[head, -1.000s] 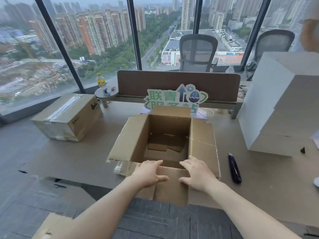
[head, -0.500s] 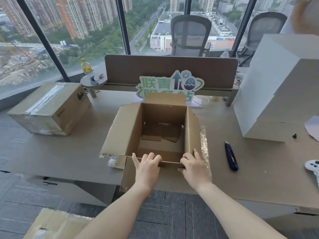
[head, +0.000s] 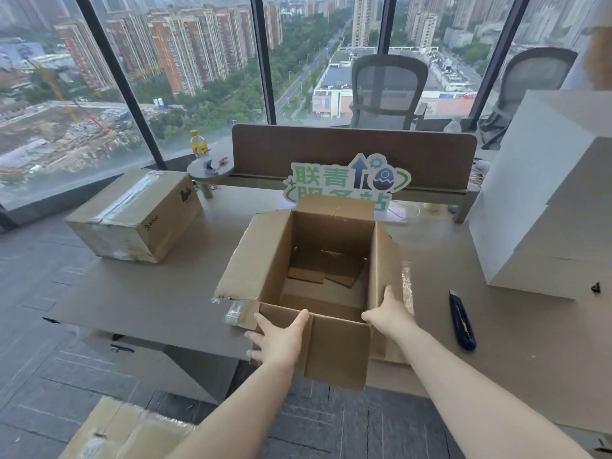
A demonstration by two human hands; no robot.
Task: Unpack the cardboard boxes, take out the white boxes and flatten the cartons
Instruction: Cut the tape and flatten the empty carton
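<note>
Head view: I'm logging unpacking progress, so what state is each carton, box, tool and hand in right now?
Open brown cardboard carton: flaps up, no white box inside, only loose cardboard scraps.
Taped brown cardboard carton: sealed.
Large white boxes: closed, stacked on the desk.
Dark blue utility knife: lying flat on the desk.
Left hand: holding the open carton's near left corner.
Right hand: holding its right wall.

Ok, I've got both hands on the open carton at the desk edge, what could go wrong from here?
The open carton overhangs the desk edge, so it could tip toward you. Loose cardboard pieces inside may fall out when you flatten it. The utility knife lies close to your right hand; a swinging flap might knock it off.
</note>
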